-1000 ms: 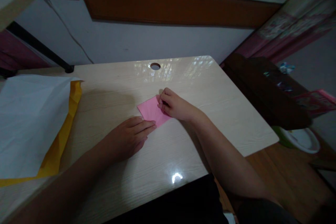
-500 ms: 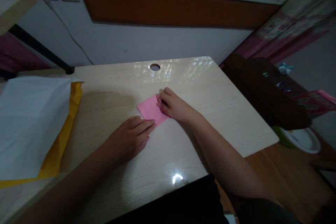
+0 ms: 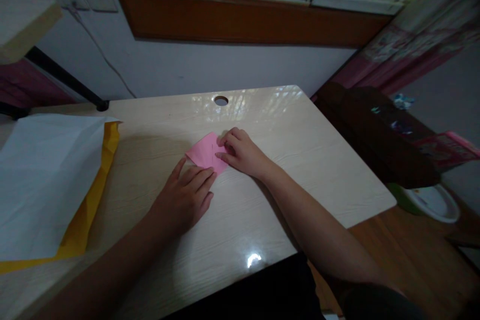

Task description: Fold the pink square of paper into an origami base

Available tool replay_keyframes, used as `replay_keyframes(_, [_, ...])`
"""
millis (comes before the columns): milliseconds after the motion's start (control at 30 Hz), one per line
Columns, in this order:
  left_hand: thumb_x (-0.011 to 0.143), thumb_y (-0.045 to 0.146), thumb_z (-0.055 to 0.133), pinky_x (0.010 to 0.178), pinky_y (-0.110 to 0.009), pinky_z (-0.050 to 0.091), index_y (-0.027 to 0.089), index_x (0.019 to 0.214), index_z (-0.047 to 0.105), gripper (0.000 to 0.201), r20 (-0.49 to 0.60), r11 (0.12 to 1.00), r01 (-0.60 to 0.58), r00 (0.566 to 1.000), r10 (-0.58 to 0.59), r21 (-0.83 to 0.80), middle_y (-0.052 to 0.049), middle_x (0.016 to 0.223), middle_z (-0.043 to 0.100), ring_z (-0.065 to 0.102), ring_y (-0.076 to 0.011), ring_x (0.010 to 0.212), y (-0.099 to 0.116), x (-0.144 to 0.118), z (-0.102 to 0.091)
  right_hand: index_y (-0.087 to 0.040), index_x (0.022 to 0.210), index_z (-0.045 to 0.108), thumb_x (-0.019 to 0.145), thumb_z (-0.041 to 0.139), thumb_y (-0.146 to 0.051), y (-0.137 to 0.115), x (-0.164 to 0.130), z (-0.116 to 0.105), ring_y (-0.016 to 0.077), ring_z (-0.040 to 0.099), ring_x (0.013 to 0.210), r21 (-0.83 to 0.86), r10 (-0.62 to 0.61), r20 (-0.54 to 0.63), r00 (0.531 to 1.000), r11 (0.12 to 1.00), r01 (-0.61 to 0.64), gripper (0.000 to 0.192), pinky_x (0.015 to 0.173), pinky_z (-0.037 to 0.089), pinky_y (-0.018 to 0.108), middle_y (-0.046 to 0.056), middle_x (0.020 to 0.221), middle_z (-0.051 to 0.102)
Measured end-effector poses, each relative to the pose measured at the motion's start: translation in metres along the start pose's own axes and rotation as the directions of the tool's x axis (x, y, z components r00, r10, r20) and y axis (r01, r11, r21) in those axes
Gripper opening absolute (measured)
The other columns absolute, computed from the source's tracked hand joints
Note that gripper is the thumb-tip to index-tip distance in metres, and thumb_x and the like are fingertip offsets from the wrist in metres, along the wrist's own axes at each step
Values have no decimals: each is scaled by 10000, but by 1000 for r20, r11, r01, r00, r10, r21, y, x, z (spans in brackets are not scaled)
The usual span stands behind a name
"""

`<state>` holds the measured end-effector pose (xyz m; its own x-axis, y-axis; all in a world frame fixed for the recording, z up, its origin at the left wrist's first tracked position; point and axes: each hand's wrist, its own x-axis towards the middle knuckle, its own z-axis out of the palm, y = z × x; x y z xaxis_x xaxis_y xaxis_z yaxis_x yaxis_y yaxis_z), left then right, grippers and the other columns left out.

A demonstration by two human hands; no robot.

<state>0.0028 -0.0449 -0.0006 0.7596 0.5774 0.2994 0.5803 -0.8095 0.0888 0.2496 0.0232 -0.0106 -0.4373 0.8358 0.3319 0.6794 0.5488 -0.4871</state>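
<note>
Since a moment ago the pink paper (image 3: 204, 154) has slid a little to the left on the desk and shows less of itself, looking narrower and more folded over than the broader slab it was. The left hand (image 3: 185, 195) has shifted with it: its fingers, which lay pointing right along the near edge of the paper, now splay out flat with the tips pressing the near left corner. The right hand (image 3: 243, 154) has come in slightly too, and its curled fingers pinch or press the right side of the paper; I cannot tell whether they grip a flap or only bear down on it. To my eye that reads as a fold being laid over and held, with both hands pinning the sheet so a crease can be set. The paper is small, thin and bright pink, lying flat near the middle of the pale wooden desk (image 3: 300, 160), just nearer than the round cable hole (image 3: 221, 101). Well off to the left lie a large white sheet (image 3: 41, 175) and a yellow sheet (image 3: 88, 200) beneath it, untouched.
</note>
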Motion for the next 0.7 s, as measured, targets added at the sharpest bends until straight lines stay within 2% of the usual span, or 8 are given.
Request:
replay_keyframes(100, [993,257,552,1247,-625,278,118,1367,622,405,10,1000,-18,1000,18,-3,-139,1356,662,563,-316,1320,0,0,3,-222,1062,631,879,768,-388,-2,0,2,248,532,1002,-19,2,11,1000,1000,-1,282,922,455,398,89,1098,577])
replay_keyframes(167, [994,240,538,1232,-578,341,70,1376,602,423,13,999,-45,999,45,-17,-174,1391,631,518,-327,1378,-2,0,7,-226,1047,641,860,787,-417,-3,0,3,251,529,1006,-22,9,18,1000,1000,-8,304,923,450,401,89,1108,577])
replay_keyframes(300, [991,217,522,1162,-502,460,44,1392,575,440,26,996,-75,997,76,-40,-205,1417,599,553,-315,1347,-5,-1,12,-227,970,650,865,785,-368,-4,2,5,241,528,991,-12,43,-1,999,999,-43,222,915,441,394,76,1083,582])
replay_keyframes(433, [996,226,513,1159,-501,462,56,1395,569,437,35,997,-67,997,68,-45,-199,1441,587,558,-312,1347,-5,-1,11,-215,900,647,897,739,-269,-3,3,6,234,536,993,-10,62,-32,998,998,-62,107,922,429,391,73,1065,590])
replay_keyframes(700, [996,224,521,1198,-488,413,70,1438,532,468,41,996,-59,997,62,-69,-170,1522,536,522,-282,1397,-7,-1,13,-209,887,634,871,725,-205,6,4,3,242,540,959,-36,182,-101,978,982,-186,93,897,420,406,75,1023,591])
